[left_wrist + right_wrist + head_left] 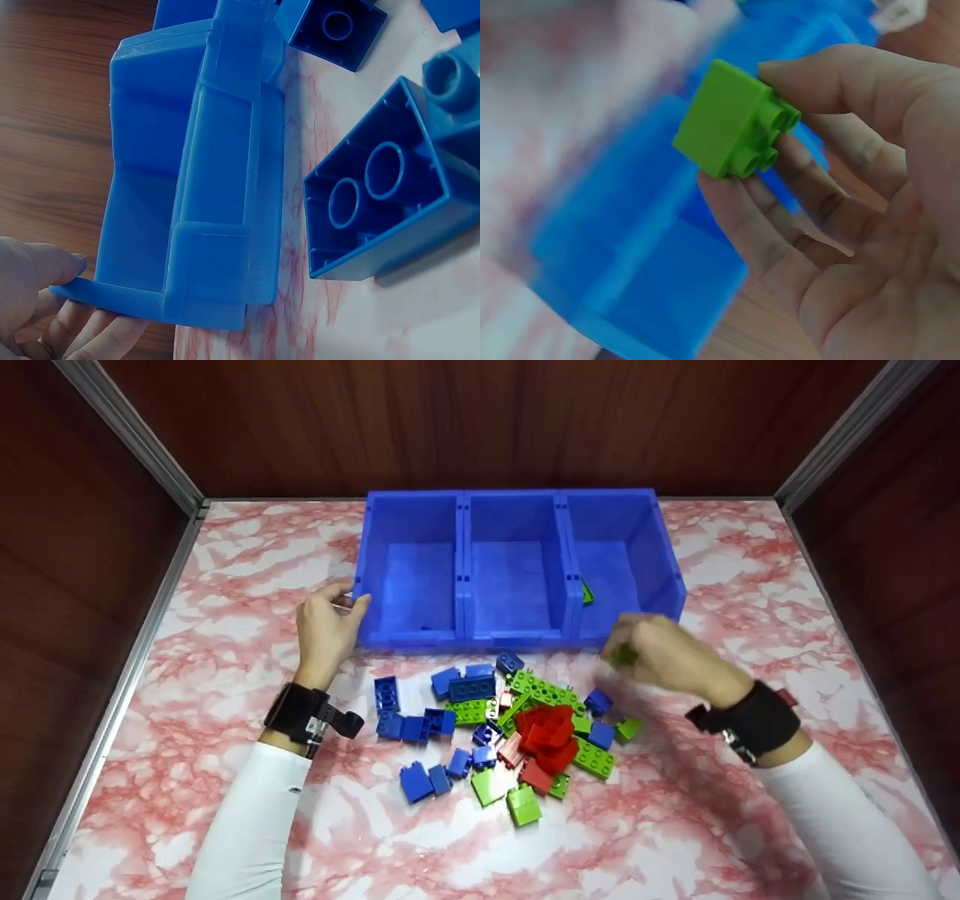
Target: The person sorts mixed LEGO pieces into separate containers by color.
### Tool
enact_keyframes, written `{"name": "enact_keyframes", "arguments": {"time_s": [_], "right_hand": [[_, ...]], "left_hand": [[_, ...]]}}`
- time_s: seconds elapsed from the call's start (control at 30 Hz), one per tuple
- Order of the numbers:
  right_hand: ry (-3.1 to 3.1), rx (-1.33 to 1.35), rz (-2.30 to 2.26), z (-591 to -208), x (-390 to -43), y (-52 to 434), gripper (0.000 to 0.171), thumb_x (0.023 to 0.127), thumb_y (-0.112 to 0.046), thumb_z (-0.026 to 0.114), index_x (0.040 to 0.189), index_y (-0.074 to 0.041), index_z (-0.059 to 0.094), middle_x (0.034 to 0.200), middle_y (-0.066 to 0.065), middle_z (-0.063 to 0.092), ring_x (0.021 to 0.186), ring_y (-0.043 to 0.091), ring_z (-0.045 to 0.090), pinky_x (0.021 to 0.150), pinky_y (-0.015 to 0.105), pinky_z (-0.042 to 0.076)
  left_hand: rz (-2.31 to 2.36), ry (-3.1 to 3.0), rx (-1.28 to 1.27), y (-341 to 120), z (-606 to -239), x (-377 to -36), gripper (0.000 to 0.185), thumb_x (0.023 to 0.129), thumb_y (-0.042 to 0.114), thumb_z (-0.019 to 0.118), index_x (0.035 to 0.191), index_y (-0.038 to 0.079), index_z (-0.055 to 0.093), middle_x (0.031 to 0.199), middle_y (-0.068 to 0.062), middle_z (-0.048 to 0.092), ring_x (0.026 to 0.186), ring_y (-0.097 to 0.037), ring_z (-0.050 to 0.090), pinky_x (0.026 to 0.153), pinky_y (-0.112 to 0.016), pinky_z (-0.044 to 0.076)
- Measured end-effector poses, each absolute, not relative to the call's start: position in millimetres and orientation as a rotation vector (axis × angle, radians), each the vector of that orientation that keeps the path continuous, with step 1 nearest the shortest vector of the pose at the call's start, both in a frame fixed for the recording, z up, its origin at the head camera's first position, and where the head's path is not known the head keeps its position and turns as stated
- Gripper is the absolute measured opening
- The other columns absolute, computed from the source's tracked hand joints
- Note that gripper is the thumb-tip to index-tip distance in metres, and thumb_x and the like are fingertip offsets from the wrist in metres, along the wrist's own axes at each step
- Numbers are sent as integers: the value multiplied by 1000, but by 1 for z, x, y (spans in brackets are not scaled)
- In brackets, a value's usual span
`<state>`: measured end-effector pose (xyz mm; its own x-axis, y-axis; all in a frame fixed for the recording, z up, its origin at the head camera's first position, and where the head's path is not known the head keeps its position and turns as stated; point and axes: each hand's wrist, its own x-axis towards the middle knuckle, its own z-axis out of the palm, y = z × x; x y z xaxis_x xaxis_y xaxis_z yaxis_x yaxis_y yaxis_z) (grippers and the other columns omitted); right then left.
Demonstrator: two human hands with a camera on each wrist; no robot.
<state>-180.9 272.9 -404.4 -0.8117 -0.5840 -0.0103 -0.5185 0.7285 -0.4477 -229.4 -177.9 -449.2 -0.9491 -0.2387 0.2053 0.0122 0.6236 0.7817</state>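
My right hand (637, 649) pinches a small green brick (731, 127) between thumb and fingertips, just in front of the right bin (626, 521) of three joined blue bins. Another green brick (587, 593) lies inside that right bin. My left hand (330, 619) grips the front left corner of the left bin (202, 187), thumb on its rim. A heap of blue, green and red bricks (517, 727) lies on the pink marbled table (225, 585) between my forearms.
The left bin (412, 577) and the middle bin (510, 577) show bare floors. Dark wooden walls close the table on three sides. Large blue bricks (382, 187) lie close to the left wrist.
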Motion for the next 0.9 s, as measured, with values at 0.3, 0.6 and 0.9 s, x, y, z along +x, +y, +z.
{"name": "enact_keyframes", "arguments": {"time_s": [0.3, 0.6, 0.9], "right_hand": [[2987, -756, -663, -390, -244, 266, 20, 80, 4, 77, 100, 0, 80, 101, 18, 77, 97, 33, 71, 82, 49, 63], [2867, -489, -486, -420, -289, 270, 25, 78, 4, 71, 100, 2, 81, 101, 21, 81, 98, 41, 75, 88, 56, 62], [2852, -565, -431, -431, -295, 265, 15, 81, 5, 68, 71, -6, 69, 70, 3, 61, 68, 22, 57, 61, 34, 48]], "left_hand": [[-1248, -2568, 201, -179, -448, -230, 33, 96, 18, 76, 123, -1, 75, 102, -22, 79, 91, -33, 75, 75, -28, 52], [-1263, -2570, 193, -177, -451, -229, 33, 96, 18, 77, 124, 0, 75, 103, -22, 79, 90, -32, 75, 72, -25, 52], [-1251, -2556, 172, -179, -451, -231, 34, 95, 18, 77, 123, -2, 75, 101, -22, 79, 89, -32, 75, 75, -29, 55]]}}
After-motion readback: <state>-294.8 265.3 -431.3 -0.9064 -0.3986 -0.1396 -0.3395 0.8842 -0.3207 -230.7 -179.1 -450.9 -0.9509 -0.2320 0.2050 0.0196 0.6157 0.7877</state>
